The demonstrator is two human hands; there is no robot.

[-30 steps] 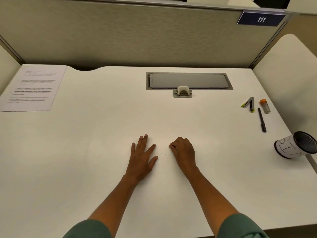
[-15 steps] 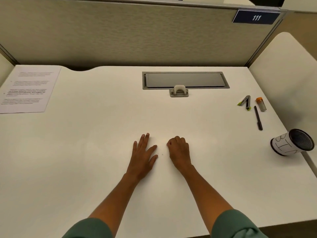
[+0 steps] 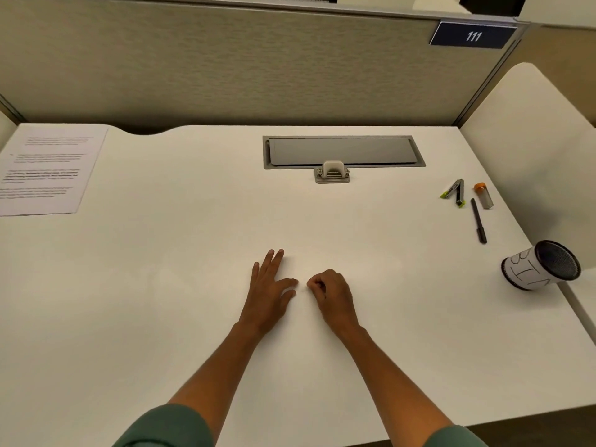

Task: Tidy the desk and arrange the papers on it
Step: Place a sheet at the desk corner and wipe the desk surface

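A printed sheet of paper point(image 3: 45, 169) lies flat at the far left of the white desk point(image 3: 161, 285). My left hand point(image 3: 269, 291) rests flat on the desk near the middle, fingers straight and spread. Beside it, my right hand point(image 3: 332, 296) lies on the desk with its fingers curled under and nothing visible in it. At the right side lie a black pen point(image 3: 479, 221), a small stapler with green tips point(image 3: 454, 192) and a small clear vial with an orange cap point(image 3: 483, 195). A tipped-over mesh cup wrapped in white paper point(image 3: 540, 269) lies near the right edge.
A grey cable hatch point(image 3: 343, 152) with a small latch point(image 3: 332, 172) is set into the desk at the back. A beige partition wall point(image 3: 225, 66) with a "111" sign point(image 3: 472, 35) stands behind. Another white surface point(image 3: 541, 140) adjoins at the right.
My right hand's fingers have curled in tighter and it sits slightly nearer the left hand. The left hand stays flat. The view has shifted a little.
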